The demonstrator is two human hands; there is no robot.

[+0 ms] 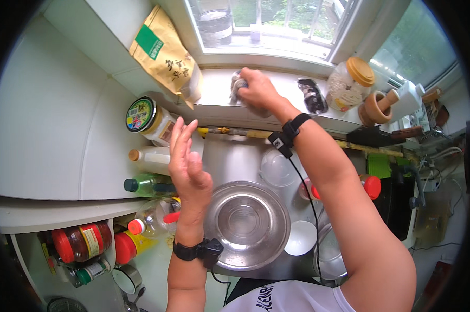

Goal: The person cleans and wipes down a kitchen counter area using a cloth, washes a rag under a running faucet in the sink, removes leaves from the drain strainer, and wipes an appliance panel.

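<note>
My right hand (260,90) grips a crumpled grey cloth (237,84) and presses it on the white windowsill (215,84). Raised over the counter's left side, my left hand (189,167) is empty with its fingers extended and the thumb apart. Close to its fingertips stands a glass jar with a dark printed lid (141,114). A yellow paper pouch (168,58) leans in the sill's left corner. To the right of the cloth lies a clear packet of dark contents (313,95).
Below my hands sits a wide steel basin (244,222), with a white bowl (300,238) beside it. A green bottle (149,185) and an oil bottle (153,218) line the left. At right on the sill are a lidded jar (350,84) and a wooden mortar (375,109).
</note>
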